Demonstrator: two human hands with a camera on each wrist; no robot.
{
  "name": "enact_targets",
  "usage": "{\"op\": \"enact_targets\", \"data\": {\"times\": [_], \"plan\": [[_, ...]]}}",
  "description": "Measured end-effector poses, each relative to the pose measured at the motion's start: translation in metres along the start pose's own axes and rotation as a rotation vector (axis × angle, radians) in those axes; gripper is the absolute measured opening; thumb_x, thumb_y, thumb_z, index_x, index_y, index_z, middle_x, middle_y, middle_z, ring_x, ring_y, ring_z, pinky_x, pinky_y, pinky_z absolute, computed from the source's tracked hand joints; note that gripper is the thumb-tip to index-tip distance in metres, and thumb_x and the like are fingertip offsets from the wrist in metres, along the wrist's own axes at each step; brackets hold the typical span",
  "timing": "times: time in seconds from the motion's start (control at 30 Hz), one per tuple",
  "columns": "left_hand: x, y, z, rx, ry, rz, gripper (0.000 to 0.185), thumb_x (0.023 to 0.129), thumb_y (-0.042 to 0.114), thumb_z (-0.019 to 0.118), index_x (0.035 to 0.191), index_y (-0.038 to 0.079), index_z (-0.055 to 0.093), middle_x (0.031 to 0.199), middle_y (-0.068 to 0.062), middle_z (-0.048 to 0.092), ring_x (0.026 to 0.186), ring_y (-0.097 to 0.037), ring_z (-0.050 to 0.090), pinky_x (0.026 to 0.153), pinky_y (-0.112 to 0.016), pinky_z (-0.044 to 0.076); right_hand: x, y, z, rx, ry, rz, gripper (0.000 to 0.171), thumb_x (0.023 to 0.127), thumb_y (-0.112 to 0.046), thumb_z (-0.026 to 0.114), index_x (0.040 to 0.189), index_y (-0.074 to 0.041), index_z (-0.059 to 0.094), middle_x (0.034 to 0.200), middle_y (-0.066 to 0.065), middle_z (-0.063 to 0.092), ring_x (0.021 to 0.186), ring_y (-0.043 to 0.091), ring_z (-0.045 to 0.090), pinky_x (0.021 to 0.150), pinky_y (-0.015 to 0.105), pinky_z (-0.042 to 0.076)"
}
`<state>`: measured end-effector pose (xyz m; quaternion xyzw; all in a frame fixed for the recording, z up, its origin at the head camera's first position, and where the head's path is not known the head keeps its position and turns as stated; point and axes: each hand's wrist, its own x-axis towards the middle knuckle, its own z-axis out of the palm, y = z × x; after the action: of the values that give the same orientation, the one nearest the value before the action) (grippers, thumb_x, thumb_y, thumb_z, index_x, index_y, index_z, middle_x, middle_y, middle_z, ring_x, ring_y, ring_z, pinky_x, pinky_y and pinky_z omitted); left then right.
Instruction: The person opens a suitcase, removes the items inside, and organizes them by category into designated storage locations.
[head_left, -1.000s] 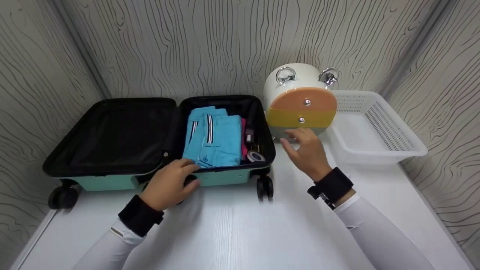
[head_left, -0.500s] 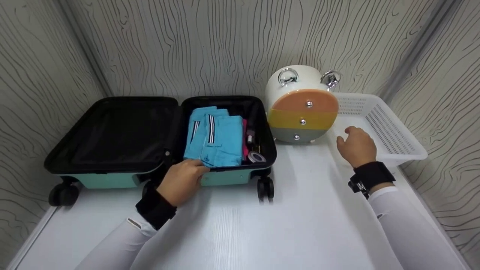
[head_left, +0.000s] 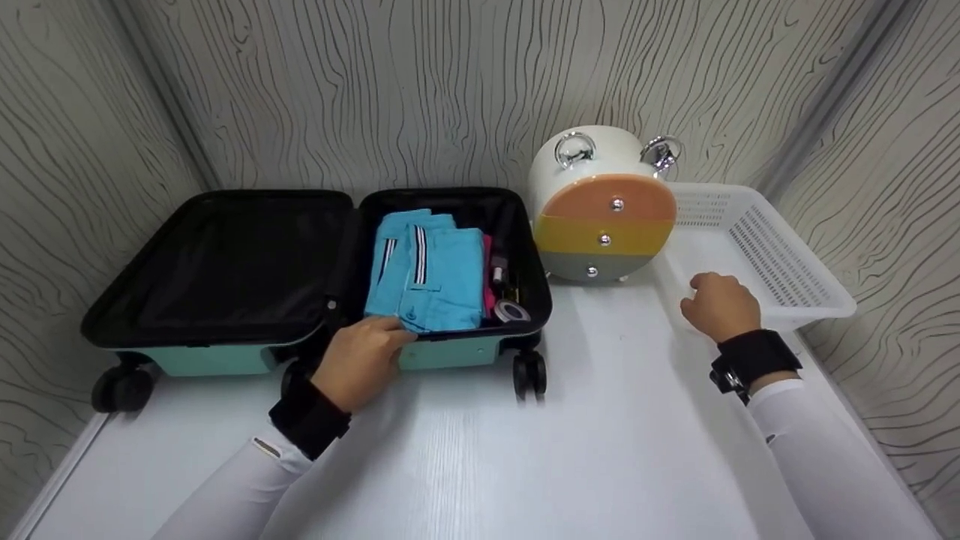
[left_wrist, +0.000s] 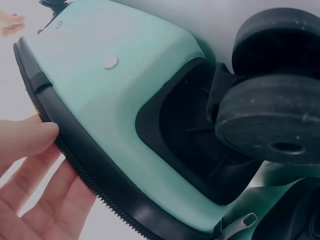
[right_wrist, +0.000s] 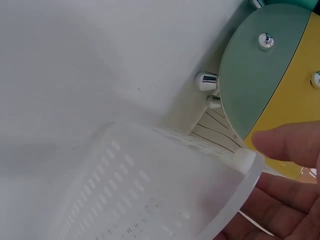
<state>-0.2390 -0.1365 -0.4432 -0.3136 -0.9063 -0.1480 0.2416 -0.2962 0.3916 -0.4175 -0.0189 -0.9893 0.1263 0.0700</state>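
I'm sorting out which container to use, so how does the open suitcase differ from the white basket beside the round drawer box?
The suitcase is mint-shelled with a black lining; the basket is white perforated plastic. The suitcase lies hinged open in two halves and stands on wheels; the basket is a single open tray with no lid. The suitcase holds folded blue clothes; the basket looks bare inside. The left hand rests on the suitcase's near rim, the right hand grips the basket's. Both sit on the white table.

Open mint suitcase (head_left: 315, 285) left; white mesh basket (head_left: 780, 262) right.
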Motion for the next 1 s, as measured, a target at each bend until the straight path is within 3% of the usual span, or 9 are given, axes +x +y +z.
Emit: {"op": "enact_targets", "data": {"times": [0.2, 0.33, 0.47, 0.57, 0.67, 0.77, 0.87, 0.93, 1.0], "plan": [[-0.001, -0.001, 0.000, -0.009, 0.017, 0.013, 0.023, 0.087, -0.010, 0.082, 0.099, 0.009, 0.086, 0.094, -0.004, 0.078, 0.091, -0.023, 0.076, 0.076, -0.037, 0.064, -0.014, -0.007, -0.005, -0.033, -0.023, -0.024, 0.035, 0.092, -0.006, 0.065, 0.116, 0.019, 0.070, 0.106, 0.042, 0.072, 0.078, 0.052, 0.072, 0.063, 0.061, 0.058], [-0.001, -0.001, 0.000, -0.012, 0.023, 0.013, 0.022, 0.087, -0.009, 0.082, 0.099, 0.010, 0.086, 0.095, -0.005, 0.078, 0.091, -0.024, 0.076, 0.076, -0.037, 0.064, -0.025, -0.020, -0.005, -0.045, -0.013, -0.064, 0.018, 0.091, -0.006, 0.069, 0.085, 0.011, 0.069, 0.071, 0.026, 0.068, 0.059, 0.034, 0.060, 0.051, 0.047, 0.048], [0.000, -0.001, -0.002, -0.011, 0.024, 0.007, 0.021, 0.087, -0.008, 0.082, 0.099, 0.009, 0.086, 0.095, -0.005, 0.079, 0.090, -0.024, 0.076, 0.076, -0.038, 0.064, -0.033, -0.037, -0.003, -0.046, -0.014, -0.109, 0.026, 0.091, -0.008, 0.074, 0.070, 0.000, 0.061, 0.059, 0.010, 0.055, 0.057, 0.024, 0.047, 0.051, 0.040, 0.040], [0.001, -0.002, -0.002, -0.011, 0.024, 0.004, 0.021, 0.087, -0.008, 0.082, 0.099, 0.009, 0.086, 0.096, -0.006, 0.079, 0.091, -0.025, 0.076, 0.076, -0.038, 0.064, -0.035, -0.051, 0.000, -0.027, -0.027, -0.159, 0.027, 0.094, -0.011, 0.078, 0.075, 0.002, 0.065, 0.060, 0.009, 0.059, 0.057, 0.023, 0.051, 0.053, 0.041, 0.043], [0.001, -0.002, -0.002, -0.007, 0.022, 0.004, 0.021, 0.086, -0.008, 0.083, 0.098, 0.009, 0.086, 0.096, -0.006, 0.079, 0.091, -0.025, 0.076, 0.077, -0.039, 0.064, -0.033, -0.062, 0.002, 0.041, -0.086, -0.213, 0.024, 0.097, -0.012, 0.077, 0.092, 0.011, 0.071, 0.065, 0.011, 0.064, 0.062, 0.023, 0.056, 0.061, 0.042, 0.048], [0.000, -0.001, -0.002, -0.003, 0.019, 0.004, 0.021, 0.086, -0.007, 0.084, 0.098, 0.009, 0.086, 0.095, -0.005, 0.079, 0.091, -0.024, 0.076, 0.077, -0.038, 0.064, -0.034, -0.068, 0.002, 0.131, -0.193, -0.253, 0.038, 0.099, -0.011, 0.076, 0.120, 0.020, 0.068, 0.085, 0.021, 0.076, 0.078, 0.030, 0.070, 0.075, 0.048, 0.060], [0.000, -0.001, -0.001, -0.004, 0.014, 0.005, 0.020, 0.086, -0.006, 0.085, 0.098, 0.009, 0.086, 0.096, -0.005, 0.079, 0.091, -0.024, 0.076, 0.077, -0.038, 0.064, -0.040, -0.069, -0.003, 0.165, -0.302, -0.259, 0.058, 0.100, -0.015, 0.076, 0.143, 0.019, 0.056, 0.115, 0.029, 0.077, 0.105, 0.041, 0.075, 0.094, 0.056, 0.061], [-0.001, 0.000, -0.001, -0.007, 0.010, 0.005, 0.020, 0.086, -0.006, 0.085, 0.099, 0.010, 0.086, 0.095, -0.005, 0.079, 0.090, -0.024, 0.076, 0.076, -0.037, 0.064, -0.046, -0.066, -0.010, 0.129, -0.352, -0.262, 0.061, 0.100, -0.021, 0.077, 0.146, 0.014, 0.056, 0.123, 0.030, 0.075, 0.115, 0.044, 0.073, 0.099, 0.059, 0.059], [-0.001, -0.001, -0.001, -0.009, 0.011, 0.003, 0.020, 0.086, -0.006, 0.085, 0.099, 0.010, 0.086, 0.096, -0.005, 0.079, 0.091, -0.024, 0.076, 0.077, -0.037, 0.064, -0.053, -0.062, -0.018, 0.059, -0.382, -0.271, 0.058, 0.098, -0.024, 0.078, 0.142, 0.010, 0.062, 0.119, 0.027, 0.076, 0.111, 0.042, 0.073, 0.097, 0.059, 0.058]]}}
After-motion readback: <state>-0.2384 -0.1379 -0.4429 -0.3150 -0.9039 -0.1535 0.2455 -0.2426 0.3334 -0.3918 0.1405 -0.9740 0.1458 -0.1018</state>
